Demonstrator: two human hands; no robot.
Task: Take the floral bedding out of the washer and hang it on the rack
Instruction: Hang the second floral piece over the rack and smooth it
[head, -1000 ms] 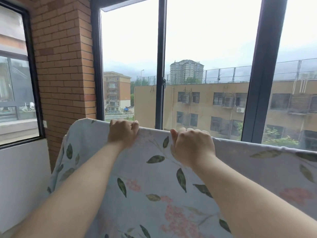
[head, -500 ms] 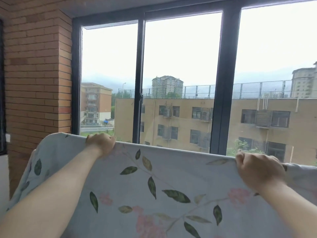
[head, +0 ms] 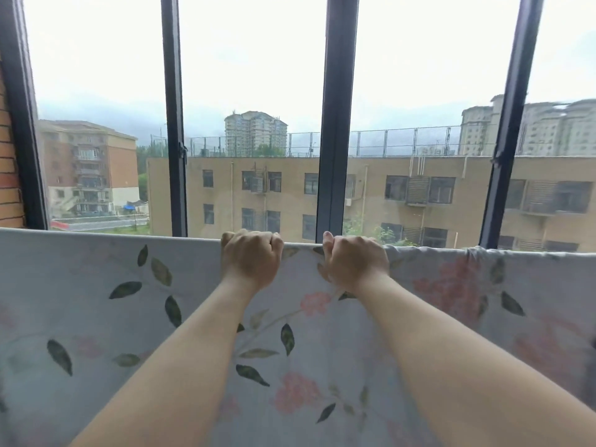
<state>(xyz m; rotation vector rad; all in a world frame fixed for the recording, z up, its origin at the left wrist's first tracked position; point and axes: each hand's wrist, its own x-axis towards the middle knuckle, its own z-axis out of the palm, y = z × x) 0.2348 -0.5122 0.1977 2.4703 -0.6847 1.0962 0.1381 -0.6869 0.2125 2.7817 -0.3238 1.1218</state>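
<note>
Pale-blue floral bedding [head: 80, 269] hangs spread before the window [head: 335, 124], its long top edge running level left to right, with left grip [head: 250, 262] and right grip [head: 354, 264] side by side, both clenched over that edge mid-span.

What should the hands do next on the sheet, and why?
Probably slide the right hand rightward along the top edge of the sheet. Both hands grip that edge close together; left of the left hand it lies flat, but right of the right hand it looks bunched.
</note>
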